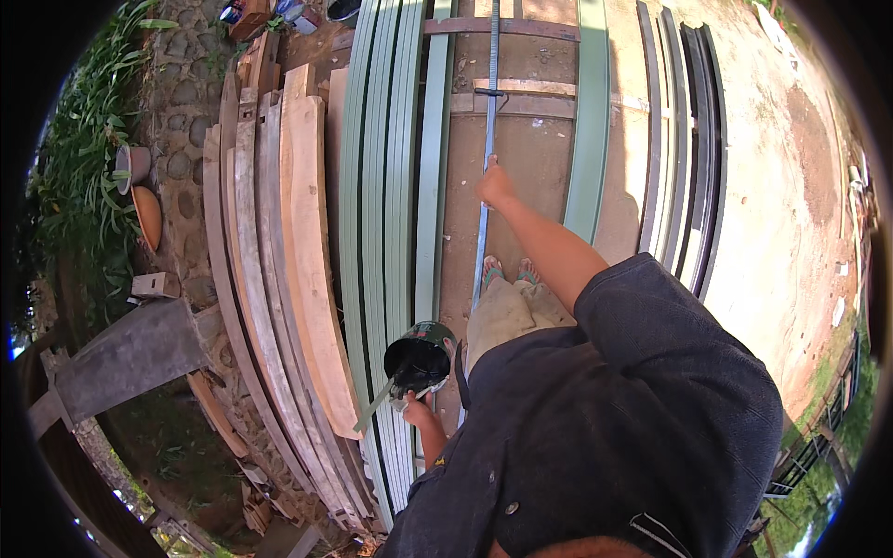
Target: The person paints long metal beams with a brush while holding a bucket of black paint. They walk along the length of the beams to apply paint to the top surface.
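Observation:
My right hand (494, 185) is closed around a long, thin bluish metal pole (490, 136). Farther along it, a small dark roller with a bent wire frame (490, 92) lies crosswise. Whether the roller is joined to the pole cannot be told. Beyond the roller runs a narrow, ribbed-looking metal strip (494, 42). Down at the left, my left hand (420, 411) grips the near rim of a tilted dark bucket (421, 356), beside some pale, crumpled material. The bucket's inside is coated black. A flat greenish stick (374, 406) juts from its mouth.
Long green metal beams (377, 174) lie at the left, with another green beam (590, 125) at the right. Wooden boards (303, 209) are stacked farther left, beside a stone edging (183, 91). Dark metal channels (704, 139) lie at far right. Wooden crosspieces (516, 104) span the ground ahead.

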Demonstrator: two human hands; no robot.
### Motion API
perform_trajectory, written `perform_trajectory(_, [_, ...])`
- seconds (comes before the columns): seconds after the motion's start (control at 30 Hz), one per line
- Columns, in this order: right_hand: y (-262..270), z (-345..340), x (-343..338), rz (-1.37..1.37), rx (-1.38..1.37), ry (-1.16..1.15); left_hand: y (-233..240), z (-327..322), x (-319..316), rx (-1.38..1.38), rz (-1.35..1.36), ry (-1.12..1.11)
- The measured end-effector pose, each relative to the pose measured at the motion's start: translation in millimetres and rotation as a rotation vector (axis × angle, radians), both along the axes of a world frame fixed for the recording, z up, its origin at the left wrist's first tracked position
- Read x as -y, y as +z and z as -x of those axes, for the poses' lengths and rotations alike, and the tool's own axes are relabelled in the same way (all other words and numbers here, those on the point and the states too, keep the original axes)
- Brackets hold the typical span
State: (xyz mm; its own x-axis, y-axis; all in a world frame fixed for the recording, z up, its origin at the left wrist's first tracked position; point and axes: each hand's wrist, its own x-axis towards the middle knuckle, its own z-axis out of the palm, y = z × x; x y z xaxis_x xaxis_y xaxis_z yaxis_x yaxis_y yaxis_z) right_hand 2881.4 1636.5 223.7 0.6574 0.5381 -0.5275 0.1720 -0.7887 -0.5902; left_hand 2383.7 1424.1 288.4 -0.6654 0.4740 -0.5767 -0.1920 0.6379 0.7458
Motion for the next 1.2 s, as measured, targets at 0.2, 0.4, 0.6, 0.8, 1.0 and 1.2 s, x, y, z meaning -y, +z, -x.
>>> perform_trajectory(0.2, [-26, -117, -79, 0.007, 0.093, 0.022, -10, -64, -35, -0.068, 0.145, 0.025])
perform_trajectory(0.4, [0, -194, -163, 0.072, 0.131, 0.095, -33, -118, -92, -0.039, 0.168, 0.122])
perform_trajectory(0.6, [-13, -293, -235, 0.088, 0.150, 0.076, -5, -192, -164, 0.008, 0.111, 0.056])
perform_trajectory(0.8, [-9, -399, -318, 0.092, 0.140, 0.035, 16, -270, -230, 0.000, 0.015, 0.025])
perform_trajectory(1.0, [-8, -522, -398, 0.106, 0.075, 0.035, 25, -356, -273, -0.089, -0.008, 0.043])
perform_trajectory(1.2, [-9, -660, -480, 0.125, 0.075, 0.060, 84, -501, -312, -0.222, 0.132, 0.194])
